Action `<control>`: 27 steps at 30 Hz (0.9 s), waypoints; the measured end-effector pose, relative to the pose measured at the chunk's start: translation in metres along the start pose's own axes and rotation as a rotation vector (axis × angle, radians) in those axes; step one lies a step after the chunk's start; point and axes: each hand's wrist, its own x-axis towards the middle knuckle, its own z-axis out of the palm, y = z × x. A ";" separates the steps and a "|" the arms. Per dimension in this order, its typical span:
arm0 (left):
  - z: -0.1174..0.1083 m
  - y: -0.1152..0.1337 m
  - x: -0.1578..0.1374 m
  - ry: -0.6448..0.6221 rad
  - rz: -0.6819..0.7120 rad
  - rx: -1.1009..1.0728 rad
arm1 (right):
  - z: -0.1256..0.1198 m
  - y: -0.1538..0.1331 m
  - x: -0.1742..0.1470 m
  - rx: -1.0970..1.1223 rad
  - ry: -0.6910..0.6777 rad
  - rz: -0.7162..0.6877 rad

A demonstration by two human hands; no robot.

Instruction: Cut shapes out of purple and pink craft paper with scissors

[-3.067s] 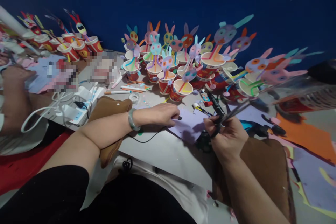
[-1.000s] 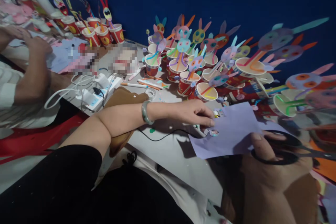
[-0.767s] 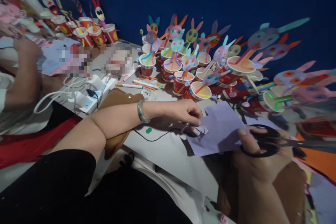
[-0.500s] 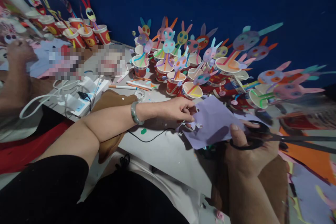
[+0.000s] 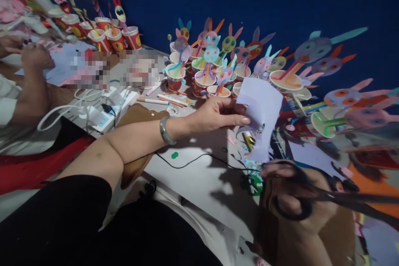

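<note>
My left hand point(image 5: 218, 114), with a jade-like bangle point(image 5: 167, 131) at the wrist, pinches a sheet of lilac paper point(image 5: 263, 102) between thumb and fingers. The sheet is held up above the table and its lower edge is cut away unevenly. Lower right, my right hand point(image 5: 299, 195) has its fingers through the black handles of a pair of scissors point(image 5: 339, 196), whose blades point right, away from the paper. Motion blurs that hand and the scissors. Beneath the sheet lie small paper scraps and a green roll point(image 5: 256, 185).
Paper cups with paper rabbit figures point(image 5: 204, 83) crowd the table's back and right. Markers point(image 5: 170, 100) and a tape roll point(image 5: 172, 110) lie mid-table. A power strip point(image 5: 114, 110) with white cables stands left, near another person's hand point(image 5: 37, 56). Orange paper point(image 5: 374, 181) lies right.
My left hand has raised the lilac paper and turned it more upright. My right hand with the scissors has dropped lower, apart from the sheet. The view has shifted slightly left.
</note>
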 end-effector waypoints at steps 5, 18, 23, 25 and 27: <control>0.000 -0.006 -0.001 0.070 0.011 -0.066 | 0.011 -0.004 0.003 -0.158 -0.587 0.099; 0.009 -0.014 -0.010 0.032 -0.012 -0.127 | 0.024 0.009 0.008 -0.325 -0.422 0.150; 0.016 -0.014 -0.012 -0.019 -0.103 -0.142 | 0.024 0.016 0.005 -0.260 -0.369 0.174; 0.017 -0.013 -0.012 -0.025 -0.118 -0.165 | 0.023 0.017 0.005 -0.250 -0.348 0.170; 0.018 -0.013 -0.011 -0.025 -0.116 -0.184 | 0.022 0.016 0.005 -0.257 -0.354 0.173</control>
